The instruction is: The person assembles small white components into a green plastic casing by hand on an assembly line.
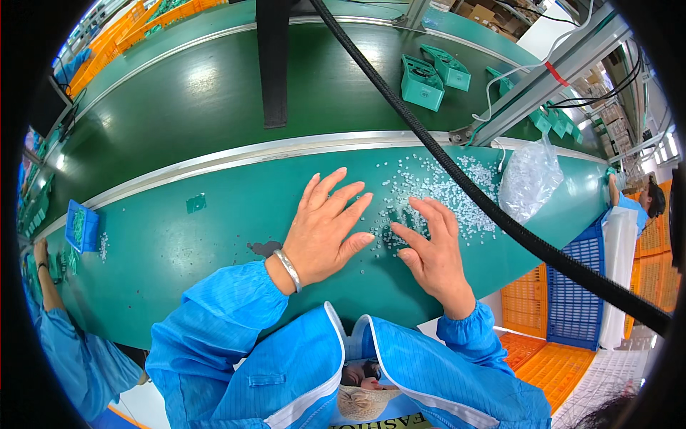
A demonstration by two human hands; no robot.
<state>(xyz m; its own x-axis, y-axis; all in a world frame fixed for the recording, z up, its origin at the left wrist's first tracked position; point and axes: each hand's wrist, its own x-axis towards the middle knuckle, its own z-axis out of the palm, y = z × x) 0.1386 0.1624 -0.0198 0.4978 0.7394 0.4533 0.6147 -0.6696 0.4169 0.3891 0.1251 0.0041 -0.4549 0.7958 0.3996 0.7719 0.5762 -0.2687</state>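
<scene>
Left hand splayed, nothing visible in it. Right hand loosely curled, thumb and forefinger apart, by small pale pieces. Pieces lie loose on the surface near 1 clear bag, likely for easy reach.

Bright lighting. Glare patches on dark belt beyond worktable; soft shadow at worktable's near edge. Right hand, over worktable, sharp. Fisheye curves worktable's far rail; detail left of worktable appears soft.
</scene>
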